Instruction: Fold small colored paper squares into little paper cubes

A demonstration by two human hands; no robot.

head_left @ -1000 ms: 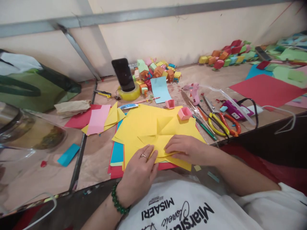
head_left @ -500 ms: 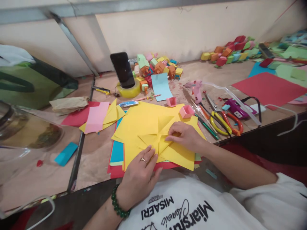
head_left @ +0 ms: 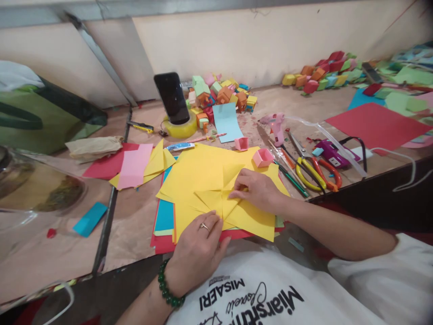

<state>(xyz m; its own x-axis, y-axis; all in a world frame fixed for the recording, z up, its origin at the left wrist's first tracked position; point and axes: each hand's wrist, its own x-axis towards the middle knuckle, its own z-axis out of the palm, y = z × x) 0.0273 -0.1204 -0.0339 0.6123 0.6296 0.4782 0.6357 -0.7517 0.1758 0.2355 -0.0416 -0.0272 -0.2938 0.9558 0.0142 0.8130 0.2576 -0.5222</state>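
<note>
Beyond the desk [head_left: 130, 230] I see a plain cream wall [head_left: 270, 49], a grey metal rail [head_left: 40, 16] running along its upper part and a strut [head_left: 103, 61] slanting down at left. The desktop is stained pinkish-brown; the light is even.

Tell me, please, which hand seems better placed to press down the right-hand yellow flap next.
Probably the right hand: it touches the flap, while the left hand lies on the yellow paper nearer the body, seemingly steadying it.
</note>
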